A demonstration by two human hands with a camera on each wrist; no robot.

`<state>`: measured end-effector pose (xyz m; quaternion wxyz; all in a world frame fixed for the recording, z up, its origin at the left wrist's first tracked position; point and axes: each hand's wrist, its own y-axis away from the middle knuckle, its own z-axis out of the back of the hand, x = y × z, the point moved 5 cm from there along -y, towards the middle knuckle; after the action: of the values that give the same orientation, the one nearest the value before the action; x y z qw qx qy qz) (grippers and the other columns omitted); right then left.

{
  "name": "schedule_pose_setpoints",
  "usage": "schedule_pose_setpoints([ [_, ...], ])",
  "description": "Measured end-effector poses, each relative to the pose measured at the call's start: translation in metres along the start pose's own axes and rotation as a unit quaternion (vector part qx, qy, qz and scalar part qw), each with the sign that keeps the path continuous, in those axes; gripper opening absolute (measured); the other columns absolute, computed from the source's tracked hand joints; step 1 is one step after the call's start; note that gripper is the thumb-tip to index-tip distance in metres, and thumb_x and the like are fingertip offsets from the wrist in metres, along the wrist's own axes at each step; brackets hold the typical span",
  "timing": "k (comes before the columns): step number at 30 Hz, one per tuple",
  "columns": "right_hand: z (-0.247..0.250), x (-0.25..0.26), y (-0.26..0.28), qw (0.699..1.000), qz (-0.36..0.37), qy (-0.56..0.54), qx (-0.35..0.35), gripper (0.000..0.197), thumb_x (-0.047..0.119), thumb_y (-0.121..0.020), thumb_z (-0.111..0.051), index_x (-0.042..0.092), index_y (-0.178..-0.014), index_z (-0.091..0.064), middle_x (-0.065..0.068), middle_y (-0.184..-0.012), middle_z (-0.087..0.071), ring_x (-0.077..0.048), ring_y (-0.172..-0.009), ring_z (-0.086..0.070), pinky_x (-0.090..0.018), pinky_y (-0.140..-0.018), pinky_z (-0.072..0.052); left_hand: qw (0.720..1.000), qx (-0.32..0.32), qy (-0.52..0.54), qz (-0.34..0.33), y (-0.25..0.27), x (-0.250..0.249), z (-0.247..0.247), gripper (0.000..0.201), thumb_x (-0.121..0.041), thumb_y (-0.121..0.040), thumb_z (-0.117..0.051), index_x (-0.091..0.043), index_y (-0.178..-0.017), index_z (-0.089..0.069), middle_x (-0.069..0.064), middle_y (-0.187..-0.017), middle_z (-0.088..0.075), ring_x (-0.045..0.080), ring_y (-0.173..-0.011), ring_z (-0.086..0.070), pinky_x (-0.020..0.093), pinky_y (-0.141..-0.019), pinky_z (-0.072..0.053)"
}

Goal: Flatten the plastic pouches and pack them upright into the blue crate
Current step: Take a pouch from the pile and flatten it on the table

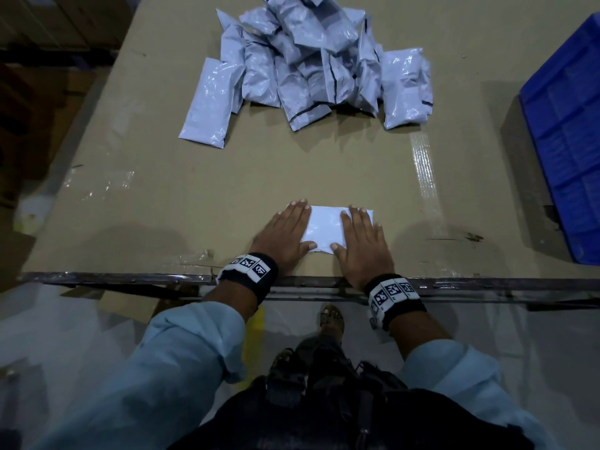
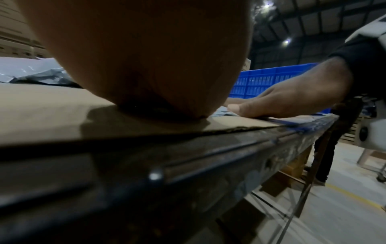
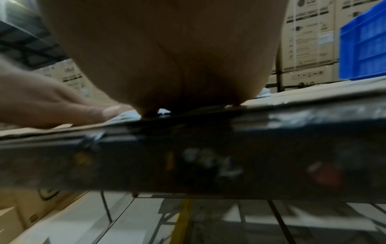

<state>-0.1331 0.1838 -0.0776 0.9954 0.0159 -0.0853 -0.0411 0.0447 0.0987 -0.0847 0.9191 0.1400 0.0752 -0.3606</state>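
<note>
Head view: left hand (image 1: pixel 283 237) and right hand (image 1: pixel 360 245) laid palm-down on one white pouch (image 1: pixel 326 228) at near edge of counter (image 1: pixel 162 190). Fingers of both straight and spread, thumbs angled inward toward each other over near edge of pouch; nothing gripped or pinched. Left hand covering left end of pouch, right hand covering right end; bare strip of pouch visible between them. Pouch lying flat, long side parallel to counter edge.

Pile of grey-white pouches (image 1: pixel 311 66) at far centre of counter, well apart from hands, overlapping and crumpled; one flatter pouch lying at left edge of pile. Blue crate (image 1: pixel 565 125) at right side of counter, only partly in frame; visible part of floor shows moulded panels, no pouches seen in that part.

Counter covered in brown cardboard, clear tape strip (image 1: pixel 422 170) near crate. Marker bands on both wrists, light blue sleeves pushed up.

Left wrist view: heel of left hand (image 2: pixel 146 57) pressed on cardboard, fingers hidden behind it; right hand (image 2: pixel 292 97) flat on edge of pouch (image 2: pixel 224 111), blue crate (image 2: pixel 271 79) behind.

Right wrist view: heel of right hand (image 3: pixel 177 57) on counter edge, fingers hidden; left hand (image 3: pixel 52 105) flat, thumb extended. Stacked cartons (image 3: pixel 309 41) in background, blue crate (image 3: pixel 363 44) at right. Blurred.
</note>
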Motion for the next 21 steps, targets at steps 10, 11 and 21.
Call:
schedule_pose_setpoints([
  [10,0.014,-0.001,-0.010,0.999,-0.031,0.002,0.026,0.080,0.048,-0.097,-0.025,0.000,-0.160,-0.015,-0.019,-0.169,-0.011,-0.039,-0.155,-0.008,-0.052,-0.125,-0.013,0.999,-0.011,-0.042,0.016,-0.005,-0.019,0.014,0.072,-0.042,-0.106,-0.020,0.002,-0.160,-0.003,0.018,-0.170,0.003,0.032,-0.157,-0.002,0.046,-0.126,-0.001],
  [11,0.013,0.007,-0.009,1.000,-0.019,-0.009,0.019,0.076,0.046,-0.098,-0.023,0.001,-0.160,-0.018,-0.017,-0.169,-0.012,-0.039,-0.155,-0.009,-0.053,-0.125,-0.016,1.000,-0.024,-0.017,0.002,-0.004,-0.024,0.015,0.073,-0.043,-0.103,-0.011,0.001,-0.161,-0.006,0.017,-0.170,-0.001,0.032,-0.157,-0.005,0.045,-0.126,-0.004],
  [21,0.002,0.004,-0.003,1.000,-0.017,0.020,-0.004,0.074,0.054,-0.100,-0.028,0.014,-0.162,-0.020,-0.011,-0.170,-0.013,-0.037,-0.155,-0.011,-0.057,-0.122,-0.017,1.000,-0.022,-0.015,0.006,-0.002,-0.011,0.003,0.082,-0.057,-0.098,-0.008,-0.007,-0.162,-0.012,0.009,-0.171,-0.010,0.025,-0.156,-0.012,0.042,-0.125,-0.011],
])
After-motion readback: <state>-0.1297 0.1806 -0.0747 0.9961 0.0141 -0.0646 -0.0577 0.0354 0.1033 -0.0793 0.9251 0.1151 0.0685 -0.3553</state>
